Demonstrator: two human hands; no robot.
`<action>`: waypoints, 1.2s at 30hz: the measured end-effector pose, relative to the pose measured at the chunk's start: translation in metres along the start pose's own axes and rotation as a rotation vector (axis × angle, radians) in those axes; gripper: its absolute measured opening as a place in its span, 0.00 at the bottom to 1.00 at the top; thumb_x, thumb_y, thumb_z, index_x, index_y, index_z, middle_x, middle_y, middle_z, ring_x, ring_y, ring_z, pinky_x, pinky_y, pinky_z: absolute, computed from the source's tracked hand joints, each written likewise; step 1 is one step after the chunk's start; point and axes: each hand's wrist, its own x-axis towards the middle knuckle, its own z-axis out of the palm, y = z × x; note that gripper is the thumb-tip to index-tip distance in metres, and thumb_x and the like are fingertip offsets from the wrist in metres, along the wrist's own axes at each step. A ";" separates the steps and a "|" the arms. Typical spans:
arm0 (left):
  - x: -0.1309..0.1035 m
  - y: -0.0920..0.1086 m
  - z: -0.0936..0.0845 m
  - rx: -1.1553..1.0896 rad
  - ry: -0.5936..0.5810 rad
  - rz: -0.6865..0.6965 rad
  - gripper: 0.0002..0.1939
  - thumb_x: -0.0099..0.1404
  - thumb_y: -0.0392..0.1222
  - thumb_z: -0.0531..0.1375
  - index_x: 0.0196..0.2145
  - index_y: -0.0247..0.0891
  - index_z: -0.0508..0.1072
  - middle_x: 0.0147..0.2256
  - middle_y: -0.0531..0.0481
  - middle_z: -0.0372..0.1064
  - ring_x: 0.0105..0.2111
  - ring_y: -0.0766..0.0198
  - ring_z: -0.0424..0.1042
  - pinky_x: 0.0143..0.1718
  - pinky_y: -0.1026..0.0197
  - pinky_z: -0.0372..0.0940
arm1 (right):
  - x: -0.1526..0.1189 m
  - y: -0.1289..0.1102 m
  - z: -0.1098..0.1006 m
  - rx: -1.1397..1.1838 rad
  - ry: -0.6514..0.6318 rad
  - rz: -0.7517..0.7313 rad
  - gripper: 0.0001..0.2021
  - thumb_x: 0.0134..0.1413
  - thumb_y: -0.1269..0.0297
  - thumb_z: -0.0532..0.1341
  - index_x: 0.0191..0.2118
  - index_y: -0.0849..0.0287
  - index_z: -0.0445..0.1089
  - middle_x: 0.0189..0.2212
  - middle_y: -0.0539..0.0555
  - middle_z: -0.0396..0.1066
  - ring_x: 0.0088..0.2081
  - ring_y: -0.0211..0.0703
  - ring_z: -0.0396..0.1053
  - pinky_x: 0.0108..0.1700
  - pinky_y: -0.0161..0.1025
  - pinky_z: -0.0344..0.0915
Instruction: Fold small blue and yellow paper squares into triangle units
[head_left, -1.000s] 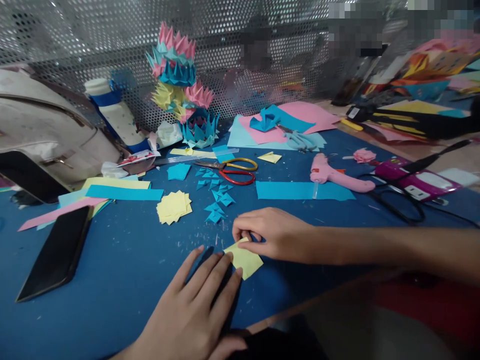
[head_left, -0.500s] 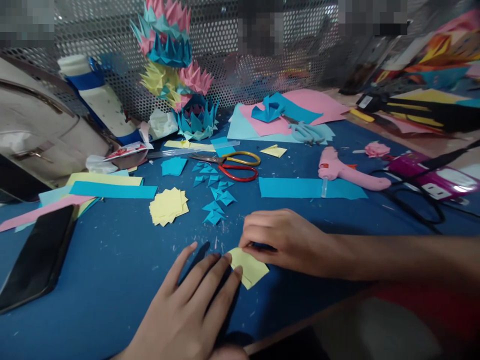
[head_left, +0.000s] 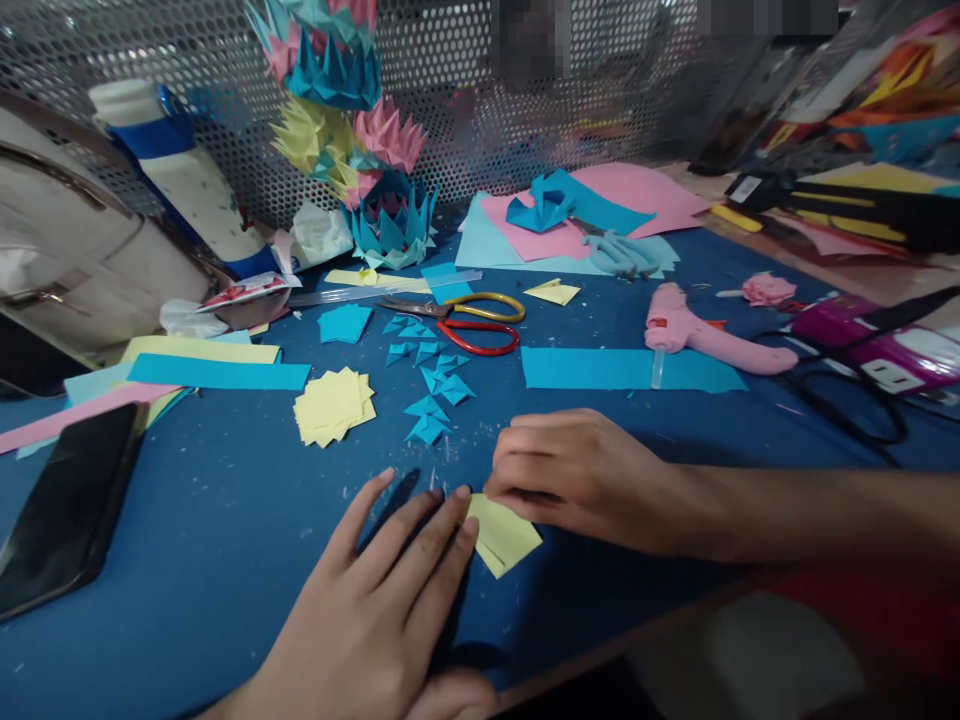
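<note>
A small folded yellow paper lies on the blue tabletop between my hands. My left hand is spread palm down, its fingertips touching the paper's left edge. At the paper's upper edge, the bent fingers of my right hand press together on it; the thumb is mostly hidden. Beyond my hands are small folded blue pieces, a stack of yellow squares and scissors with one yellow and one red handle.
A black phone lies at left, near paper strips. A pink glue gun rests by a blue strip. Behind stand a bottle and a paper sculpture. Black cable curls at right.
The view has shifted slightly, so objects at the back sit higher. Both hands remain at the yellow paper, with my right fingers slightly farther right along its upper edge.
</note>
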 end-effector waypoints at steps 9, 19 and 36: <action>0.002 0.000 -0.003 0.015 0.009 0.011 0.32 0.75 0.61 0.48 0.59 0.31 0.70 0.61 0.42 0.66 0.61 0.51 0.61 0.70 0.42 0.34 | -0.001 -0.002 0.001 -0.104 0.034 0.028 0.15 0.71 0.60 0.52 0.36 0.59 0.72 0.31 0.51 0.72 0.33 0.38 0.65 0.33 0.37 0.53; 0.002 0.000 -0.003 -0.010 -0.012 0.005 0.32 0.75 0.61 0.49 0.59 0.31 0.70 0.61 0.42 0.65 0.62 0.51 0.61 0.70 0.42 0.34 | -0.005 -0.001 -0.002 -0.146 0.104 -0.100 0.17 0.73 0.61 0.50 0.36 0.57 0.73 0.36 0.49 0.74 0.33 0.37 0.63 0.33 0.40 0.52; 0.006 0.001 -0.006 -0.036 0.005 0.002 0.32 0.73 0.62 0.51 0.56 0.30 0.73 0.58 0.44 0.70 0.59 0.53 0.65 0.71 0.47 0.35 | -0.002 0.011 -0.007 -0.274 0.120 -0.346 0.12 0.70 0.74 0.52 0.42 0.58 0.72 0.37 0.48 0.76 0.38 0.36 0.67 0.37 0.36 0.59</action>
